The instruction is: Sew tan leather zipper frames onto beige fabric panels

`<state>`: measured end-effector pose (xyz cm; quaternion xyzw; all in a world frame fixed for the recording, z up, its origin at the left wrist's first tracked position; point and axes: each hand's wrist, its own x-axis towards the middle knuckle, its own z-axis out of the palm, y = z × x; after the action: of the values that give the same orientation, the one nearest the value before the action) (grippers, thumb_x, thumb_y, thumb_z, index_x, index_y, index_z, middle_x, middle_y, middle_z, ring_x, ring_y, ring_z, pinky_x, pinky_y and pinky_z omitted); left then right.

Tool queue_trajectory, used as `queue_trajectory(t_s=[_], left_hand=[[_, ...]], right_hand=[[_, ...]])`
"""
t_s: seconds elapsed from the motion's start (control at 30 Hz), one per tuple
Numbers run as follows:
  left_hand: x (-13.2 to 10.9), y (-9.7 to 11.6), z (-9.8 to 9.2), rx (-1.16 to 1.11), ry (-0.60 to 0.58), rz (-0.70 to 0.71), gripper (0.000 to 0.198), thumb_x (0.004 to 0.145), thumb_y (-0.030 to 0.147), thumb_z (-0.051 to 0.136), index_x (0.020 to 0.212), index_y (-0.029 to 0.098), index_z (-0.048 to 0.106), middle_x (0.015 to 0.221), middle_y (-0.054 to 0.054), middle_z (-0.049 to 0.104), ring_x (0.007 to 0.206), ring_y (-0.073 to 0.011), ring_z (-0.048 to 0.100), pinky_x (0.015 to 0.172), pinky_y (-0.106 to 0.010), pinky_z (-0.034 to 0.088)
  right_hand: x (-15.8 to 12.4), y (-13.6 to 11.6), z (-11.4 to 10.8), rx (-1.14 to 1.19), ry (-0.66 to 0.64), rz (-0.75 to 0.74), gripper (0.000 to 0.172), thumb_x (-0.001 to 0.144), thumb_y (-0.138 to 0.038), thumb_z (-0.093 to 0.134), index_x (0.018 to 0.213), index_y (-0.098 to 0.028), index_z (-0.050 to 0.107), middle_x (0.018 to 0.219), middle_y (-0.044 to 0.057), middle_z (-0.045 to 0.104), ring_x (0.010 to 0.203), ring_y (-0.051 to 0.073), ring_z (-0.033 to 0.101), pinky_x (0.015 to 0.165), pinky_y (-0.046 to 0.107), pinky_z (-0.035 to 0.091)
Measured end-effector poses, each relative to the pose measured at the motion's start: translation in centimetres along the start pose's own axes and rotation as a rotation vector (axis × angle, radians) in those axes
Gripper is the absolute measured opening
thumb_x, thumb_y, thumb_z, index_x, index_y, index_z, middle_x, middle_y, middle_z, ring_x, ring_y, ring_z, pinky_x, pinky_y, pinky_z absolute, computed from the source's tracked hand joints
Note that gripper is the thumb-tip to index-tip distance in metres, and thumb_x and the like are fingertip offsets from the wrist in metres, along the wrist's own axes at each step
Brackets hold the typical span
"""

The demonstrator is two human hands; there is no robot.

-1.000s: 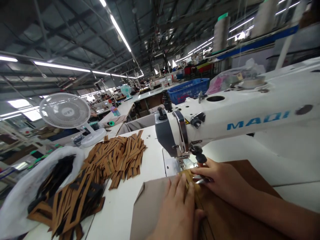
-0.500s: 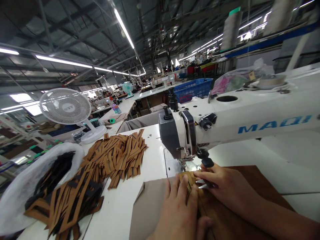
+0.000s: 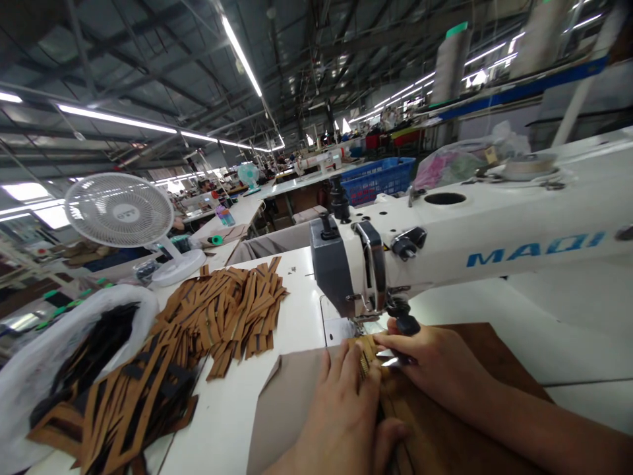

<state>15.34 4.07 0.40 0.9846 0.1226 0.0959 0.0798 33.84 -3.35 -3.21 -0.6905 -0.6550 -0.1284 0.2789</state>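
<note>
My left hand [image 3: 339,409] lies flat with its fingers stretched over a brown fabric piece [image 3: 440,435] and its grey-beige side [image 3: 284,396]. Beside its index finger shows a zipper [image 3: 364,366] with metal teeth, set in the brown cloth. My right hand [image 3: 445,359] is closed round a pair of thread snips [image 3: 390,359], whose blades point left toward the zipper; its fingertips rest on the cloth close to the needle area. Just above both hands stands the head of a white sewing machine [image 3: 519,227]. The cloth's edge under the presser foot is partly hidden.
On the left of the white table [image 3: 232,409] lies a heap of brown zipper strips [image 3: 232,303]. A white bag [image 3: 143,310] with dark pieces stands beside it. Behind are a white fan [image 3: 121,211], a blue crate [image 3: 380,178] and a thread cone [image 3: 450,63].
The view has shifted slightly, so most things sit a little further left. Both hands keep nearly the same place on the cloth, and the snips stay in my right hand.
</note>
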Motion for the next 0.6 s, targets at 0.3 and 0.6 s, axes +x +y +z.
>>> queue_trajectory(t_s=[0.3, 0.6], left_hand=[[0.0, -2.1, 4.0, 0.234, 0.085, 0.085, 0.072, 0.078, 0.067, 0.055, 0.128, 0.016, 0.053, 0.133, -0.021, 0.052, 0.119, -0.0421, 0.05, 0.092, -0.058, 0.048], [-0.4, -3.5, 4.1, 0.365, 0.188, 0.223, 0.048, 0.089, 0.047, 0.054, 0.127, 0.018, 0.05, 0.13, -0.016, 0.055, 0.121, -0.0354, 0.051, 0.093, -0.046, 0.051]], right_hand=[[0.3, 0.0, 0.4, 0.023, 0.123, -0.066, 0.035, 0.064, -0.007, 0.042, 0.081, -0.024, 0.067, 0.082, 0.005, 0.068, 0.058, 0.019, 0.062, 0.046, 0.026, 0.049], [0.7, -0.2, 0.2, 0.078, 0.167, -0.044, 0.029, 0.068, -0.008, 0.038, 0.074, -0.024, 0.062, 0.073, 0.005, 0.068, 0.054, 0.019, 0.063, 0.042, 0.025, 0.048]])
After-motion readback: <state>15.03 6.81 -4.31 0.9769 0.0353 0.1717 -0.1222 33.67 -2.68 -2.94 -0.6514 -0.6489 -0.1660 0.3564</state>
